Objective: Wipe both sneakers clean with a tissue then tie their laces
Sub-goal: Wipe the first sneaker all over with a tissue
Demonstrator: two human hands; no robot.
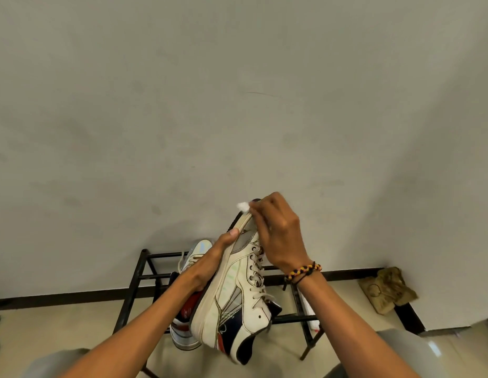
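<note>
A cream sneaker point(232, 293) with grey panels, a navy heel and loose laces is held up in front of me, toe pointing away. My left hand point(210, 264) grips its sole side from the left, thumb on the sole edge near the toe. My right hand point(278, 230) pinches a small white tissue point(243, 206) against the toe tip. The second sneaker point(192, 255), pale with bluish stripes and a red inside, lies behind on the rack, mostly hidden by my left arm and the held shoe.
A black metal shoe rack point(139, 271) stands against the grey wall point(237, 105) right under the shoes. A crumpled brown bag point(387, 291) sits in the floor corner at right. Something white point(309, 309) lies on the rack's right side.
</note>
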